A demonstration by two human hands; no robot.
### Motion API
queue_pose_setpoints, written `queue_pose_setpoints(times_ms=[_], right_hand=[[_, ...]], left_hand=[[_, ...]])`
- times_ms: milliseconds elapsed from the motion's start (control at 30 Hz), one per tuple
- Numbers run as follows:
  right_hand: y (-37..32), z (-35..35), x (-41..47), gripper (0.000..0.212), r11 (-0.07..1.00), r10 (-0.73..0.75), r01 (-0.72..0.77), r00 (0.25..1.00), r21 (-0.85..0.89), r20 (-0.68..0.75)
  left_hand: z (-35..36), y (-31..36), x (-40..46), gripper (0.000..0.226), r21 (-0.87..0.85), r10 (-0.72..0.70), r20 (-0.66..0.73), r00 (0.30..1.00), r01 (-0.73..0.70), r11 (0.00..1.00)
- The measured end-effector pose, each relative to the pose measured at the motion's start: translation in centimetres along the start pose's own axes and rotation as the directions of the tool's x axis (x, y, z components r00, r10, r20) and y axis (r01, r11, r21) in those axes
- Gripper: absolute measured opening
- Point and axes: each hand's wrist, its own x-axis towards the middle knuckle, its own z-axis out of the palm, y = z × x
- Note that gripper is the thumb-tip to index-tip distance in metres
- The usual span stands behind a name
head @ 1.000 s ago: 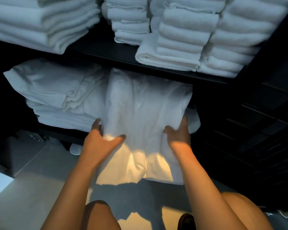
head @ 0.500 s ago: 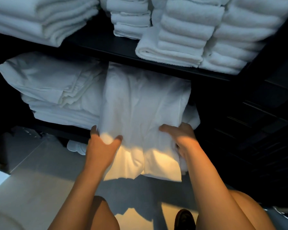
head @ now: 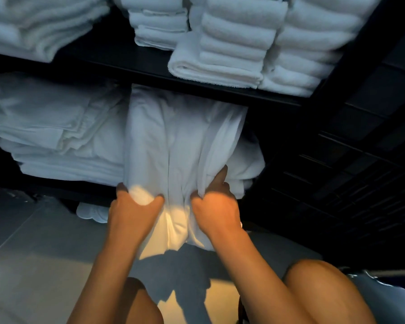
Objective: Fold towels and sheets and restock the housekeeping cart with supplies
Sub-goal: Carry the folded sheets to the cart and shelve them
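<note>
Folded white sheet (head: 173, 141) half on lower cart shelf (head: 63, 187), front edge hanging off over floor (head: 33, 253). Left hand (head: 132, 213): fingers curled round near-left edge, thumb on top. Right hand (head: 216, 210): bunched cloth gripped at near-right edge, one finger extended along fold. Stacked folded linens (head: 56, 136) just beside, left. Folded terry towels (head: 239, 40) piled on upper shelf (head: 150, 69).

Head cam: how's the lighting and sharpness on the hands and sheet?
Head view: warm patch lights left hand, right hand and the folded sheet hem; the sheet's upper part and the towel stacks look dim blue; cart frame near black; slight softness, wide-angle bending.
</note>
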Motion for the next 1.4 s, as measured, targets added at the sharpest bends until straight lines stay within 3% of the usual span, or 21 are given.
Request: queue_pose_setpoints(times_ms=[100,233,433,567,700,867,967,1133,1267,1400], right_hand=[[-0.3,0.3,-0.3,0.094,0.996,-0.005,0.000,0.998,-0.091,-0.059],[-0.8,-1.0,-0.1,0.089,0.993,-0.039,0.027,0.994,-0.118,-0.103],[-1.9,-3.0,0.9,0.086,0.999,-0.003,0.010,0.992,0.053,-0.124],[-3.1,-4.6,5.2,0.081,0.993,0.097,-0.086,0.984,0.080,-0.148],[-3.9,-5.7,9.4,0.065,0.997,0.003,0.020,0.959,0.080,-0.283],[-2.4,-5.9,13.1,0.078,0.981,0.113,-0.091,0.986,0.172,-0.123],[-0.5,-6.1,11.9,0.092,0.934,0.075,-0.059,0.997,0.353,-0.032],[2.0,-5.8,9.2,0.104,0.860,0.035,-0.081,0.994,0.503,0.100],[2.9,-5.0,7.5,0.111,0.857,0.055,-0.097,0.994,0.505,0.098],[2.0,-3.3,6.4,0.105,0.834,0.095,-0.048,0.994,0.550,-0.058]], left_hand=[[0.5,-0.5,-2.3,0.103,-0.033,0.061,-0.035,0.998,-0.062,0.998],[1.3,-0.5,-3.9,0.092,-0.146,0.103,-0.130,0.986,-0.122,0.982],[-0.7,2.9,-2.2,0.095,-0.035,0.220,-0.232,0.948,-0.234,0.972],[-1.6,6.9,1.2,0.094,-0.043,0.285,-0.188,0.940,-0.298,0.954],[0.2,9.9,4.1,0.079,-0.111,0.252,-0.094,0.963,-0.262,0.959],[-0.1,11.9,7.9,0.069,-0.055,0.165,-0.012,0.986,-0.165,0.985],[-0.2,10.8,7.7,0.073,-0.031,0.157,0.021,0.987,-0.156,0.987],[0.2,7.3,6.1,0.087,-0.017,0.155,-0.011,0.988,-0.155,0.988],[-0.1,4.5,3.4,0.084,-0.116,0.228,-0.047,0.973,-0.232,0.966],[0.5,4.6,3.2,0.070,-0.291,0.243,-0.171,0.955,-0.285,0.913]])
